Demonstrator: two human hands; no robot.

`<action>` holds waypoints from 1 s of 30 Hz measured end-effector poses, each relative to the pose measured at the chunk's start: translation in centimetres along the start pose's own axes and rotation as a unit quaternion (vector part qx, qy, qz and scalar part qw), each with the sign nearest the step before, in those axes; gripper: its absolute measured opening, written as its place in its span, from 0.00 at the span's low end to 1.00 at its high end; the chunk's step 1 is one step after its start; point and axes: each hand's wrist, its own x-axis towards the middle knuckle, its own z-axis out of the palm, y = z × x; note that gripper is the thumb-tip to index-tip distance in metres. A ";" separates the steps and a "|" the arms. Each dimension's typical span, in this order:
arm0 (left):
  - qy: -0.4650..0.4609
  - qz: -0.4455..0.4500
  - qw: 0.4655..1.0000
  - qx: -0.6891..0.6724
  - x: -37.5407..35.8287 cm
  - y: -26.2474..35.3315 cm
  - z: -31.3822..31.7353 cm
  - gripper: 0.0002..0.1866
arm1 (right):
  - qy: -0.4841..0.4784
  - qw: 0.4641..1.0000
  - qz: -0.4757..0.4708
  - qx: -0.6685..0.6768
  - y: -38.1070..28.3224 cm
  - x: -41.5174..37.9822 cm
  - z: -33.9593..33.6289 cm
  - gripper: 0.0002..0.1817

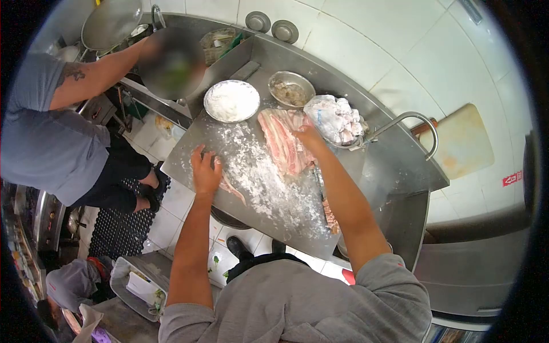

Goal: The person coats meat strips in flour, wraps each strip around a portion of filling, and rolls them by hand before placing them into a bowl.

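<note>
A pile of pale pink, streaky raw meat strips lies on the floured metal worktop. My right hand is at the pile's right edge, its fingers curled onto the meat. Towards the worktop's left edge, my left hand has its fingers spread. A single thin meat strip lies beside that hand, with one end close to the palm. Behind the pile are a bowl of white flour and a metal bowl with pale greyish pieces. A plastic bag of whitish pieces sits to the right.
A curved metal tap rises at the right, near a cutting board against the wall. More reddish meat pieces are under my right forearm. At the left, a co-worker stands by the stove area. A grey bin is below left.
</note>
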 end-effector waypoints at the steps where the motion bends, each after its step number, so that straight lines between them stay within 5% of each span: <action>1: -0.002 -0.005 1.000 -0.005 0.0 0.0 0.0 0.11 | -0.005 0.999 0.028 0.020 -0.3 -0.2 -0.3 0.26; 7: 0.007 0.005 1.000 0.020 0.0 -0.2 0.2 0.11 | -0.047 0.959 0.120 0.254 -0.4 -1.5 -0.4 0.25; 9: 0.008 0.008 1.000 0.019 0.0 -0.2 0.2 0.11 | -0.061 0.971 0.091 0.213 -0.5 -1.8 -0.1 0.25; 14: -0.001 0.005 1.000 0.017 0.1 0.1 0.0 0.11 | -0.010 0.981 -0.093 -0.172 -0.4 -1.6 2.0 0.26; 18: 0.040 0.042 0.996 0.065 -0.3 0.8 -0.4 0.12 | 0.026 0.985 -0.077 -0.150 -1.8 -3.7 3.0 0.27; 21: 0.061 0.093 0.993 0.035 0.4 5.3 -0.3 0.13 | 0.021 0.991 -0.103 -0.088 -0.8 -3.0 2.4 0.25; 24: -0.020 0.063 0.988 -0.142 -0.8 10.2 3.6 0.15 | -0.062 0.998 -0.012 0.013 1.9 -0.4 2.5 0.23; 27: -0.076 0.026 0.981 -0.178 -1.9 12.8 7.3 0.15 | -0.154 0.930 0.082 0.323 2.4 0.3 1.9 0.19; 30: -0.120 -0.049 0.963 -0.236 -2.3 14.6 8.7 0.16 | -0.237 0.853 0.079 0.459 -0.5 -2.1 -1.1 0.16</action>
